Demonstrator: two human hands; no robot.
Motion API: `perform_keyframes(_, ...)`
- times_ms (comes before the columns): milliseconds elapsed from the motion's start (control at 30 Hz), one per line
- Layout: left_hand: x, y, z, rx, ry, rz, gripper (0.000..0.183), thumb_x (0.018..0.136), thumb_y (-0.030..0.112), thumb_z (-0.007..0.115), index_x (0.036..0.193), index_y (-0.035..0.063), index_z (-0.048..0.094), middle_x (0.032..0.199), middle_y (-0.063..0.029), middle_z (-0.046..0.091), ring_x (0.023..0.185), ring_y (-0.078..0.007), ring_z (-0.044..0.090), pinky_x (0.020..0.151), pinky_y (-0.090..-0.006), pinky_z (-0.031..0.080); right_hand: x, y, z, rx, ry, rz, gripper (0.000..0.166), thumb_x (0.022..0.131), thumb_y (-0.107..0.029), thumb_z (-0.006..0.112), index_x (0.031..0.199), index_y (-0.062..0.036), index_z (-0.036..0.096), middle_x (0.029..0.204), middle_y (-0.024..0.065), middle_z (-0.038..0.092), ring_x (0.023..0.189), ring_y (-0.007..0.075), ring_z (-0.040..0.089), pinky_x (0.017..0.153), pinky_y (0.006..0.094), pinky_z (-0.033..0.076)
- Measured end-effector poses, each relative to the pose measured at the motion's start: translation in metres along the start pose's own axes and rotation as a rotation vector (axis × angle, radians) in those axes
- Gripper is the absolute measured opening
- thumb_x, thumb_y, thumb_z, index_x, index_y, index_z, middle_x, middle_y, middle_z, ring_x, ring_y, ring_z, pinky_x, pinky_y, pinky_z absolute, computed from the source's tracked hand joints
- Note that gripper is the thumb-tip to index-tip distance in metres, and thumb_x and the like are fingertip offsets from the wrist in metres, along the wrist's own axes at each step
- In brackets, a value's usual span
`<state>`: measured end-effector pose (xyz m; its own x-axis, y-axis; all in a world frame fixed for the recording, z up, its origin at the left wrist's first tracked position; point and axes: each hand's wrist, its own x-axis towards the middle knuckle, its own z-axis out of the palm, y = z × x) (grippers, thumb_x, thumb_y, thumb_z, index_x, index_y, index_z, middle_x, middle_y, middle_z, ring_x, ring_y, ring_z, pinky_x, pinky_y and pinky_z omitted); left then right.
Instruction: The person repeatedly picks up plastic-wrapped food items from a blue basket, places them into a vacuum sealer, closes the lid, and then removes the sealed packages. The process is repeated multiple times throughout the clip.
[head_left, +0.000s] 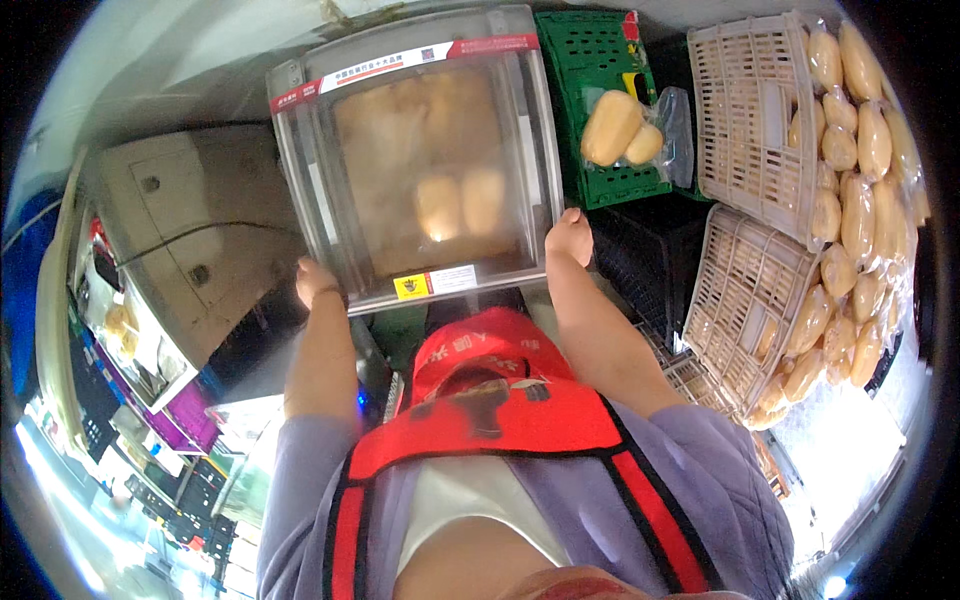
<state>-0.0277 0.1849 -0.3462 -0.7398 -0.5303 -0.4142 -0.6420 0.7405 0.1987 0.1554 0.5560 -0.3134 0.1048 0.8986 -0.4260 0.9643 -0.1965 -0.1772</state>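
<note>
Before me is a vacuum packing machine with a clear lid (420, 120), which lies over its chamber. Two pale lotus root pieces (459, 204) show through the lid near its front; cloudy reflections blur the rest of the inside. My left hand (316, 283) is curled at the lid's front left corner, its fingers partly hidden. At the right edge, my right hand (571, 238) is curled around the lid's side with the thumb on top. Both forearms reach forward over a red apron (487, 420).
Right of the machine, bagged lotus roots (616, 129) lie on an upturned green crate (600, 45). Beyond stand white plastic crates (750, 112) beside many bagged lotus roots (870, 217). A metal cabinet panel (187, 195) with a cable (217, 226) is at left, near a white tray (176, 386).
</note>
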Motion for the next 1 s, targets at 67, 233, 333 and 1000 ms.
perform_keyframes(67, -0.015, 0.008, -0.004, -0.114, 0.069, -0.014, 0.046, 0.089, 0.036, 0.040, 0.111, 0.0002, 0.059, 0.104, -0.0223, 0.062, 0.099, -0.0400, 0.058, 0.087, -0.0454, 0.044, 0.014, 0.011, 0.010, 0.059, -0.023, -0.020, 0.048, 0.090, -0.043, 0.036, 0.092, -0.0040, 0.063, 0.092, 0.0184, 0.065, 0.086, 0.0368, 0.062, 0.074, 0.0491, 0.048)
perform_keyframes(233, -0.071, -0.014, -0.036, 0.022, 0.228, 0.571, 0.041, 0.085, 0.025, 0.058, 0.117, 0.0009, 0.056, 0.118, -0.0192, 0.057, 0.108, -0.0369, 0.053, 0.092, -0.0436, 0.042, 0.102, 0.037, 0.007, 0.956, -0.431, 0.141, 0.041, 0.089, -0.047, 0.052, 0.073, -0.0095, 0.055, 0.065, 0.0023, 0.052, 0.057, 0.0155, 0.048, 0.052, 0.0294, 0.042)
perform_keyframes(333, -0.118, -0.046, -0.048, 0.000, 0.004, 0.660, 0.045, 0.077, 0.024, 0.067, 0.115, 0.0034, 0.056, 0.115, -0.0186, 0.058, 0.108, -0.0367, 0.052, 0.095, -0.0436, 0.040, 0.132, 0.002, -0.021, 1.047, -0.445, 0.179, 0.046, 0.088, -0.053, 0.052, 0.076, -0.0085, 0.052, 0.061, 0.0018, 0.050, 0.054, 0.0146, 0.047, 0.049, 0.0300, 0.041)
perform_keyframes(1000, -0.211, -0.236, -0.235, -0.561, 0.156, 0.547, 0.032, 0.081, 0.022, 0.063, 0.108, 0.0062, 0.059, 0.099, -0.0130, 0.061, 0.089, -0.0276, 0.061, 0.078, -0.0361, 0.050, -0.018, -0.082, -0.184, 0.091, 0.060, -1.289, 0.033, 0.093, -0.028, 0.049, 0.108, -0.0030, 0.064, 0.108, 0.0125, 0.064, 0.099, 0.0262, 0.060, 0.084, 0.0358, 0.045)
